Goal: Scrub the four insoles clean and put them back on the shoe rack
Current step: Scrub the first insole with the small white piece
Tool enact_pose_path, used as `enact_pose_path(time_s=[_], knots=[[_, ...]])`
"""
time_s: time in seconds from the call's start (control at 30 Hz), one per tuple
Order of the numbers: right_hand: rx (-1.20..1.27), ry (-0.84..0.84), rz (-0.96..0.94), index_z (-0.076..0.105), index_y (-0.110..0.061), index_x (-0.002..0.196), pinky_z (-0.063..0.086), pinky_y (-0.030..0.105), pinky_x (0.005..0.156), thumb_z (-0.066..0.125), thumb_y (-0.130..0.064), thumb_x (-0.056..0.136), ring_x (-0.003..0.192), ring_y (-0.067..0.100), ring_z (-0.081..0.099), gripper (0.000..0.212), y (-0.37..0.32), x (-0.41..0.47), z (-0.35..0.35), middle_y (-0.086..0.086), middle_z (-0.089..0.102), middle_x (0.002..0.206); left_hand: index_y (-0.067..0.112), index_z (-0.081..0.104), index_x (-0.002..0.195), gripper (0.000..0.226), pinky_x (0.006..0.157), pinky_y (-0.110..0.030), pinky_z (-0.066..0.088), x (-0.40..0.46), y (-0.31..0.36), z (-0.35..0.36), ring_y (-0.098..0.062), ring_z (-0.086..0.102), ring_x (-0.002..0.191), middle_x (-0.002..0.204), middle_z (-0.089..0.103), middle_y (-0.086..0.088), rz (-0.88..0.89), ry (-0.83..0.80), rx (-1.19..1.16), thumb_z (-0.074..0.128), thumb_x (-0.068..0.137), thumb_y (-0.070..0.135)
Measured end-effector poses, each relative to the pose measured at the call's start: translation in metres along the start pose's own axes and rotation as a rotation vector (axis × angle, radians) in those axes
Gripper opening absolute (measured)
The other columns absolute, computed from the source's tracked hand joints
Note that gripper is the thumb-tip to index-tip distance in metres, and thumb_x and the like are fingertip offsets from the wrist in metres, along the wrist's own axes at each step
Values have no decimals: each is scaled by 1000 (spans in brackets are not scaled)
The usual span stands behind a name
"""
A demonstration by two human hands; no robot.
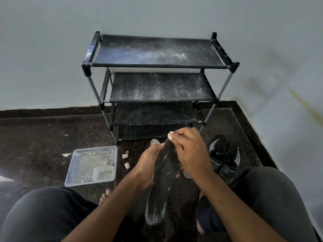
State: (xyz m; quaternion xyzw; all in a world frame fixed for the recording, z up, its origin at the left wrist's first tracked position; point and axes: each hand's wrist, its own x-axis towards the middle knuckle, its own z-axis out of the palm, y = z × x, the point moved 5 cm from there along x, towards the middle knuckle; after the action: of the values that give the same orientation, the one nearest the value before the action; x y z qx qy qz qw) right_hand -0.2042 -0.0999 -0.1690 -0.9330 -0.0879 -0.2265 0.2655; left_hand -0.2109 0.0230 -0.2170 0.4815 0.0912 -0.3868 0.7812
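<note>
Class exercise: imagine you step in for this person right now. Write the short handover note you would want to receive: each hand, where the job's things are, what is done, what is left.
Left hand: grips the black insole from behind, near its upper half.
Right hand: pinches a small white scrubbing piece against the insole's top end.
Insole: held upright between the knees, white streaks still on it.
Shoe rack: stands ahead against the wall; no insoles on the shelves in view, white powder on them.
Clear tray: on the floor to the left, a smaller container in it.
Black shoes: on the floor to the right.
Done: none visibly returned.
Left: finish scrubbing, then rack the insoles.
</note>
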Motion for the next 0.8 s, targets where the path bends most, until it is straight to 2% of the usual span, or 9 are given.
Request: enact_pose_path(time_s=[0.07,0.13,0.3,0.43,0.53,0.6,0.67,0.77,0.8], knots=[[23,-75,-83,75,-9,106,51,31,80,63,-13,97,96,13,53,15,-11,-6,11,-3,61,97,-5,68,116,51,73,-46,60,-1,2,-1,-32,71,78,93,70,-25,8,17,-20,32,108,31],[16,-86,-100,76,-10,106,52,35,78,62,-14,97,95,14,53,16,-11,-4,13,-3,61,97,-4,67,117,51,71,-45,61,-3,2,0,-31,71,77,91,70,-23,4,12,-25,32,108,31],[5,41,33,77,-10,104,51,30,76,68,-8,92,91,14,52,15,11,7,-7,-3,62,93,-5,61,132,54,76,-47,57,-3,4,4,-38,68,89,108,64,-33,12,-38,12,27,109,29],[-5,46,31,77,-11,106,49,27,77,67,-11,93,91,12,51,16,8,3,-5,-4,62,94,-5,66,124,51,74,-45,56,-3,3,6,-35,69,83,101,67,-29,4,-48,20,30,108,28],[16,-51,-86,75,-10,107,51,33,74,65,-12,95,91,15,53,15,-10,-4,6,-3,61,96,-7,65,121,52,74,-47,60,-2,2,2,-33,70,80,96,69,-26,-7,1,10,34,108,32],[3,-53,-100,75,-10,107,51,33,73,66,-11,94,90,16,53,16,-9,-2,6,-2,61,95,-7,66,121,53,74,-47,60,-2,2,-1,-33,71,79,95,70,-26,-4,25,17,33,108,32],[-9,7,-13,76,-10,107,50,29,74,69,-9,92,90,15,52,17,4,5,-1,-3,61,94,-7,65,124,54,73,-45,59,-2,3,1,-33,70,79,98,70,-29,1,1,35,30,109,31],[-9,89,136,76,-7,108,41,12,77,71,-10,90,92,12,51,19,23,10,-15,-3,59,93,-7,61,133,57,74,-44,58,-3,3,3,-35,70,82,103,71,-30,-6,-25,58,26,109,31],[-10,99,149,75,-6,108,39,9,77,71,-10,90,92,11,51,19,24,10,-16,-2,59,93,-7,61,133,57,75,-44,58,-2,3,2,-36,70,84,103,71,-30,-5,-24,59,26,109,31]])
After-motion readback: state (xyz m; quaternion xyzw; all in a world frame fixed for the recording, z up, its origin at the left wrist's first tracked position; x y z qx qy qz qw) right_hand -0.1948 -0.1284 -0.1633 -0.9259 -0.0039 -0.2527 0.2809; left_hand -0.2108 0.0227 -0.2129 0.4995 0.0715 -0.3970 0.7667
